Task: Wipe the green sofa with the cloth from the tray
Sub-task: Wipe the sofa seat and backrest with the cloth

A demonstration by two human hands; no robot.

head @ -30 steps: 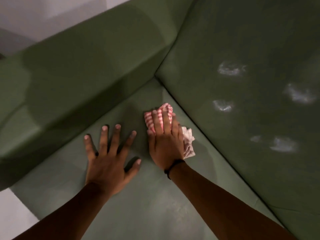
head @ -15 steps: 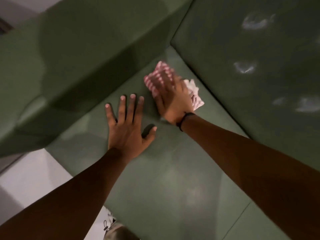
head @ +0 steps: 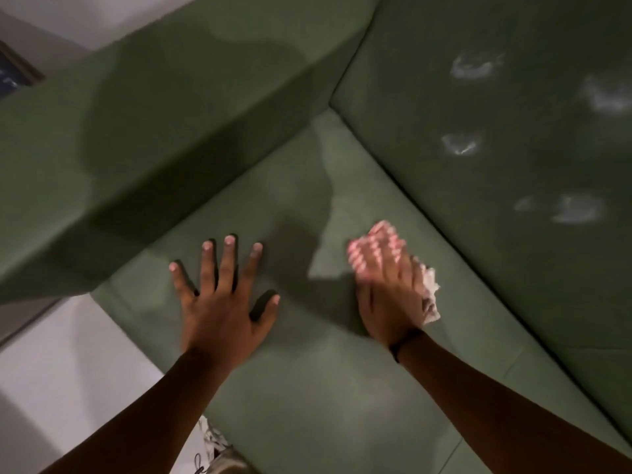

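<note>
While both forearms reach in from the bottom edge, the left hand (head: 224, 302) lies flat on the seat of the green sofa (head: 307, 388), fingers spread wide and thumb splayed out to the side, holding nothing. A little farther on and to its right, the right hand (head: 386, 295) presses palm-down on the cloth (head: 379, 241), fingers laid close together over it; a dark band (head: 402, 340) circles that wrist. The cloth is bunched, its long axis running from a white crumpled end near the wrist up to a red-and-white striped end that pokes out past the fingertips, pointing toward the sofa's back corner. It sits on the seat cushion, just beside the seam under the backrest.

Half a second ago that hand and cloth were up near the corner, almost touching the left hand; now they are lower along the seam and well apart from it, blurred. Beyond, pale smudges (head: 461, 145) mark the backrest, and the armrest (head: 171, 114) rises on the left.
</note>
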